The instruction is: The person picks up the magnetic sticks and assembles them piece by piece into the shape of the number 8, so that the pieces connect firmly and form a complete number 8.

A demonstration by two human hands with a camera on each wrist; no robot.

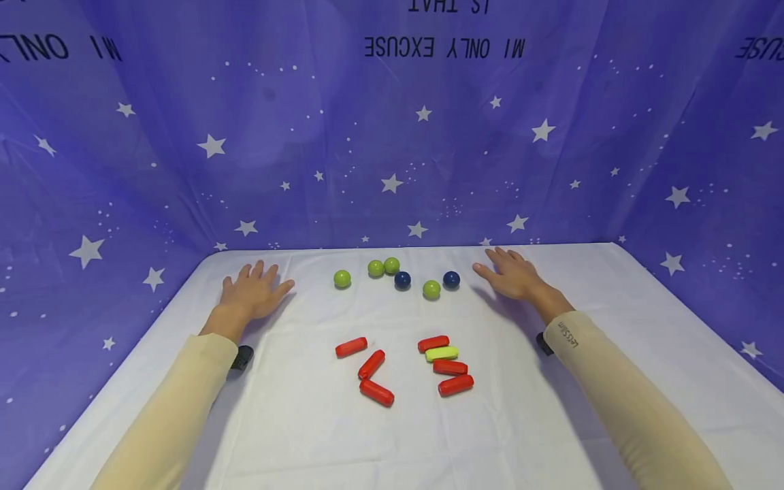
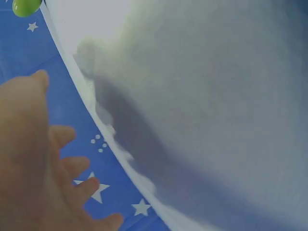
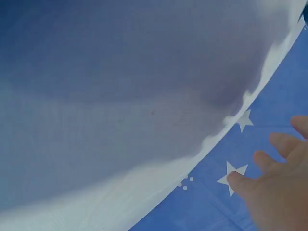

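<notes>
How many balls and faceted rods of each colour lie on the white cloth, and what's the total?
Green balls: 4
Dark blue balls: 2
Red faceted rods: 6
Yellow-green faceted rod: 1
Total: 13

A free lane crosses the cloth (image 1: 392, 314) between 2 obstacles: 6 balls (image 1: 402, 280) and 7 sticks (image 1: 450, 367).

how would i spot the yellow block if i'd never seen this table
On the white table, on the near side of the balls, small blocks lie in two groups. Go to the right-hand group, a loose column of four. The yellow block is second from the far end, the only one there that isn't red.
</notes>
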